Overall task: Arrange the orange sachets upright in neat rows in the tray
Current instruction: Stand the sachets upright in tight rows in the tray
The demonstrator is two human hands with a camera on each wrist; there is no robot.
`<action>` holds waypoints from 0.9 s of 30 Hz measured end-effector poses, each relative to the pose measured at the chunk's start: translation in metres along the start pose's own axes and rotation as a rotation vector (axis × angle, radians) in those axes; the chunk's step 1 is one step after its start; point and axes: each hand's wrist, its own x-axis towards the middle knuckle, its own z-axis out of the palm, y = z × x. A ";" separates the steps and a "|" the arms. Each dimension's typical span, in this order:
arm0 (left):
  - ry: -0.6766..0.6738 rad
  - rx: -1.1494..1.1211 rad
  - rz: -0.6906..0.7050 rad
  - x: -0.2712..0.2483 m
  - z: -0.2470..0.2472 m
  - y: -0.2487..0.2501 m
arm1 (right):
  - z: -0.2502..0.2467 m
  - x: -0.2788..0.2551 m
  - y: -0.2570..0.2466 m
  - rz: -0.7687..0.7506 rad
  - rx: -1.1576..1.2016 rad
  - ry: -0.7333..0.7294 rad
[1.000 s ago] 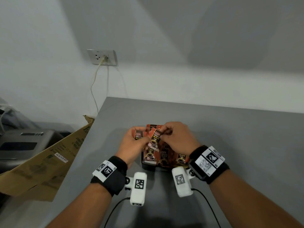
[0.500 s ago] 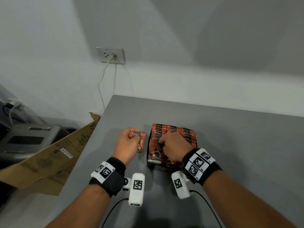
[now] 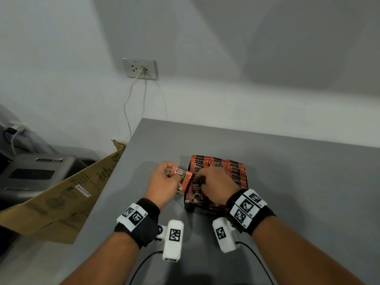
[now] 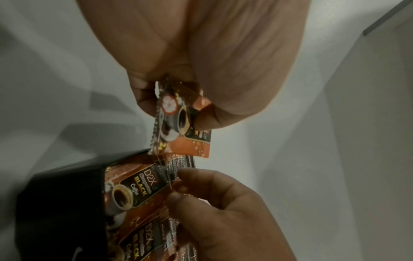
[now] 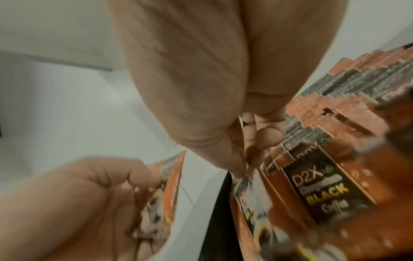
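A black tray sits on the grey table, holding upright rows of orange sachets. My left hand grips a small bundle of orange sachets just left of the tray; in the left wrist view the bundle is pinched between thumb and fingers. My right hand is over the tray's front left, thumb and forefinger pinching the top edge of a front sachet. The right wrist view shows the packed sachets and my left hand.
The table's left edge runs close to my left hand, with a cardboard box and a grey machine beyond it. A wall socket with a cord is at the back. Bare table lies right of the tray.
My right hand took a sachet from the left hand's bundle and went down into the tray's front left row. My left hand drew out to the left, then came back beside the tray.
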 end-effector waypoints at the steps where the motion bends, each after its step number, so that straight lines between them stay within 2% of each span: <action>1: -0.013 -0.004 -0.001 0.000 0.001 0.000 | -0.006 -0.002 0.002 0.011 0.042 0.016; 5: -0.126 0.008 0.047 -0.003 0.008 0.007 | -0.031 -0.014 0.005 0.055 0.294 0.104; 8: -0.246 0.074 0.136 -0.004 0.021 0.013 | -0.043 -0.023 0.005 0.031 0.453 0.101; 10: -0.265 0.141 0.190 -0.004 0.028 0.015 | -0.050 -0.028 0.012 0.015 0.390 0.154; 12: -0.237 0.171 0.190 -0.003 0.032 0.015 | -0.060 -0.034 0.026 0.037 0.333 0.240; 14: -0.244 0.244 0.188 -0.004 0.034 0.013 | -0.070 -0.040 0.040 0.082 0.308 0.266; 17: -0.301 0.541 0.304 -0.001 0.038 0.004 | -0.073 -0.050 0.056 0.125 0.224 0.172; 21: -0.283 0.905 0.443 0.003 0.048 0.001 | -0.061 -0.055 0.062 0.139 0.150 0.080; 23: -0.288 1.003 0.459 0.006 0.051 0.000 | -0.053 -0.055 0.064 0.145 0.106 0.084; 27: -0.298 1.056 0.476 0.013 0.052 -0.007 | -0.039 -0.054 0.072 0.147 0.045 0.081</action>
